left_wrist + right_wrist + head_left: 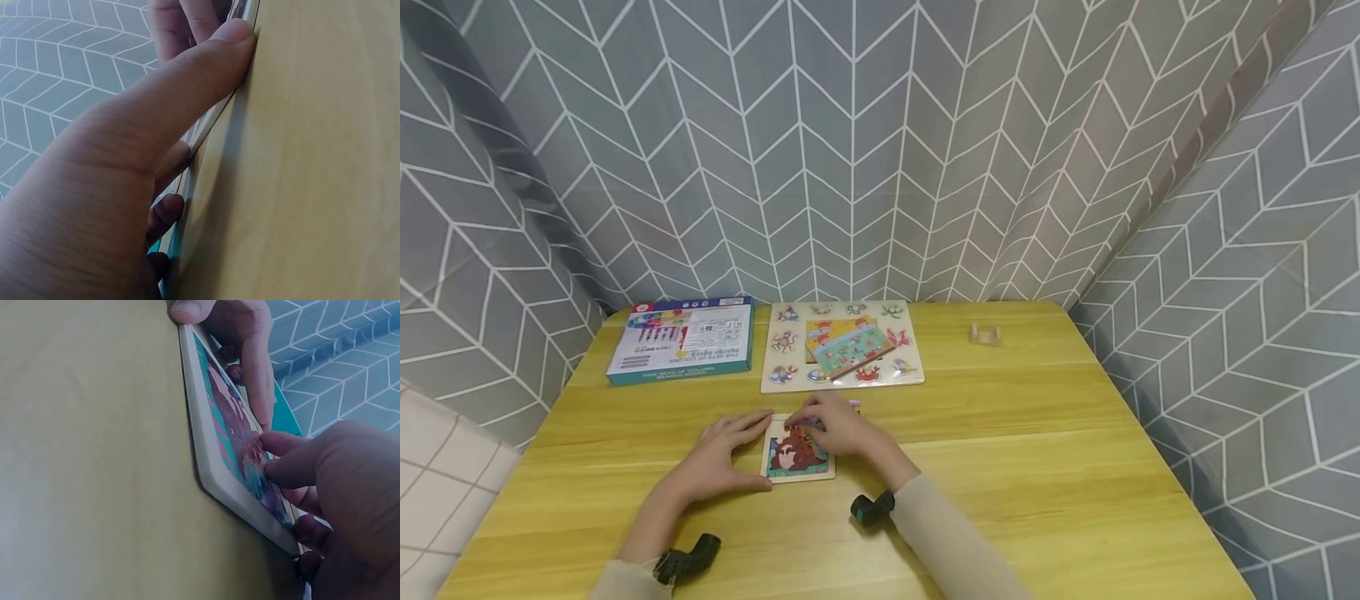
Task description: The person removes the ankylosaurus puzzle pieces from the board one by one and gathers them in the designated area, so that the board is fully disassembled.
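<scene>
A small wooden jigsaw puzzle (795, 457) with a brown animal picture and a pale frame lies flat on the table. My left hand (727, 458) holds it at the left side, thumb at the near corner and forefinger along the far edge. In the left wrist view the thumb (187, 78) presses on the frame's edge. Over the far right part of the picture, my right hand (838, 425) has its thumb and forefinger together at a puzzle piece. The right wrist view shows these fingertips (275, 470) on the picture; they mostly hide the piece.
Behind the puzzle lies a pale peg board (784, 358) with animal pictures, two flat picture boards (853, 350) on top. A boxed toy set (681, 342) is at the back left. A small wooden holder (985, 335) stands back right. Patterned curtains (850, 150) border the table.
</scene>
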The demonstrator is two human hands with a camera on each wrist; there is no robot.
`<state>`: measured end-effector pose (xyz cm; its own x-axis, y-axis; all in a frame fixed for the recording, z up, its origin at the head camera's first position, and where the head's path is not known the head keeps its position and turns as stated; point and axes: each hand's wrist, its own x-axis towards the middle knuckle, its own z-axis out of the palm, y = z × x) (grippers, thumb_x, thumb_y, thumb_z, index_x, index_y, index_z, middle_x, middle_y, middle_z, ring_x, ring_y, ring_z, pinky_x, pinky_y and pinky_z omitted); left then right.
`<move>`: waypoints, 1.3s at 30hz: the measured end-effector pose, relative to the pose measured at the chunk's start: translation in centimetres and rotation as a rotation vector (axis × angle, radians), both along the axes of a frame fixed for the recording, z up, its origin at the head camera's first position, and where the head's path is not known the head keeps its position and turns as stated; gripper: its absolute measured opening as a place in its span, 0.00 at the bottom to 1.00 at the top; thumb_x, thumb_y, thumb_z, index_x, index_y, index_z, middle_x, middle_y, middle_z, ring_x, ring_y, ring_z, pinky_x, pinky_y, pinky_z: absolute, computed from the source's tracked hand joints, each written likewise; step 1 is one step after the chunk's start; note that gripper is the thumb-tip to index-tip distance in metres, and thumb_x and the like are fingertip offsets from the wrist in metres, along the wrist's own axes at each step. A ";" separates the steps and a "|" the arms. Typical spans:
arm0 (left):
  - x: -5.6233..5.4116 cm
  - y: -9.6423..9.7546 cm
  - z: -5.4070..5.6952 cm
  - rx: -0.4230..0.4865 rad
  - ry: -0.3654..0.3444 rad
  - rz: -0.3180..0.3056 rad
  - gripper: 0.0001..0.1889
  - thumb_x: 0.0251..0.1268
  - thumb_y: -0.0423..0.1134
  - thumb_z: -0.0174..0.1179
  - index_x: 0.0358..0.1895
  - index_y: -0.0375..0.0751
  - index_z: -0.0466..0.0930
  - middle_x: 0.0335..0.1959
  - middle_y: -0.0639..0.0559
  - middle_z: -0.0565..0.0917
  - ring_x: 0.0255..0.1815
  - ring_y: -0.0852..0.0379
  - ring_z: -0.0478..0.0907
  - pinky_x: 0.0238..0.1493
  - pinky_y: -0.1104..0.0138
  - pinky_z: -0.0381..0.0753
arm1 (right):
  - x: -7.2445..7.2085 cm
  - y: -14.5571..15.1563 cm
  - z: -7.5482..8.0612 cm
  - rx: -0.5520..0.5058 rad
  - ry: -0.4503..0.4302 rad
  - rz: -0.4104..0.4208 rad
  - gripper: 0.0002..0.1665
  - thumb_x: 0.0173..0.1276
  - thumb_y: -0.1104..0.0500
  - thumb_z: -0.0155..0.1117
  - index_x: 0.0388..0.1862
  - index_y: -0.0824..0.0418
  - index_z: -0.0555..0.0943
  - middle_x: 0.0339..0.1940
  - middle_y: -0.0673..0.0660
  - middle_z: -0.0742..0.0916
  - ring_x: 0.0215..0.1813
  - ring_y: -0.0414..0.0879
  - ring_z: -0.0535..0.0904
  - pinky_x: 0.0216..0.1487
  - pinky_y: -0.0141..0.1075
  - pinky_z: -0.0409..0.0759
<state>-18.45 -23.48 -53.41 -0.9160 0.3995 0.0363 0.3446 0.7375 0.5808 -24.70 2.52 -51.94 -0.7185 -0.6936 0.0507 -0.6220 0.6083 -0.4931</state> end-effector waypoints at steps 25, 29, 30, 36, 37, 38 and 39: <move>0.1 0.0 0.1 0.007 0.007 0.006 0.57 0.46 0.69 0.80 0.81 0.49 0.70 0.82 0.46 0.68 0.75 0.32 0.64 0.69 0.28 0.62 | 0.5 -0.5 1.4 0.082 -0.024 -0.018 0.17 0.81 0.61 0.61 0.65 0.56 0.85 0.60 0.52 0.85 0.62 0.44 0.81 0.66 0.34 0.78; 0.0 0.0 0.1 0.008 0.011 0.002 0.57 0.46 0.69 0.80 0.81 0.48 0.70 0.82 0.46 0.68 0.75 0.32 0.64 0.70 0.28 0.60 | 0.8 -0.5 1.6 0.072 -0.001 -0.031 0.16 0.82 0.60 0.61 0.64 0.54 0.86 0.59 0.53 0.85 0.60 0.45 0.81 0.65 0.35 0.79; 0.0 0.0 0.1 0.011 0.010 0.001 0.57 0.46 0.68 0.80 0.81 0.48 0.70 0.82 0.46 0.68 0.75 0.33 0.64 0.71 0.28 0.59 | 0.9 -0.5 1.6 0.073 0.007 -0.037 0.17 0.81 0.60 0.62 0.64 0.54 0.85 0.59 0.53 0.85 0.59 0.45 0.81 0.64 0.35 0.79; 0.0 0.0 0.0 0.030 -0.001 0.001 0.56 0.46 0.67 0.81 0.80 0.47 0.71 0.82 0.46 0.68 0.76 0.31 0.62 0.72 0.29 0.54 | 1.2 -0.3 1.5 0.046 0.037 -0.077 0.17 0.78 0.59 0.67 0.63 0.58 0.85 0.57 0.53 0.86 0.56 0.43 0.82 0.59 0.32 0.81; 0.1 0.0 0.0 0.031 -0.002 0.001 0.56 0.46 0.67 0.81 0.80 0.47 0.71 0.82 0.47 0.68 0.76 0.31 0.62 0.73 0.29 0.54 | 1.2 -0.3 1.4 0.039 0.040 -0.076 0.16 0.78 0.60 0.67 0.62 0.58 0.85 0.56 0.53 0.86 0.55 0.43 0.82 0.58 0.31 0.81; 0.0 0.0 0.0 0.032 -0.003 0.001 0.56 0.46 0.67 0.80 0.80 0.48 0.70 0.82 0.47 0.68 0.76 0.30 0.62 0.73 0.29 0.53 | 1.2 -0.2 1.3 0.033 0.040 -0.072 0.16 0.78 0.60 0.67 0.61 0.58 0.86 0.55 0.52 0.86 0.53 0.42 0.82 0.57 0.30 0.81; 0.0 0.0 0.0 0.034 -0.006 0.000 0.56 0.47 0.67 0.80 0.80 0.48 0.70 0.82 0.47 0.68 0.77 0.29 0.61 0.73 0.28 0.52 | 1.1 -0.1 1.2 0.027 0.039 -0.067 0.15 0.78 0.59 0.67 0.61 0.58 0.86 0.55 0.52 0.86 0.53 0.41 0.81 0.56 0.30 0.80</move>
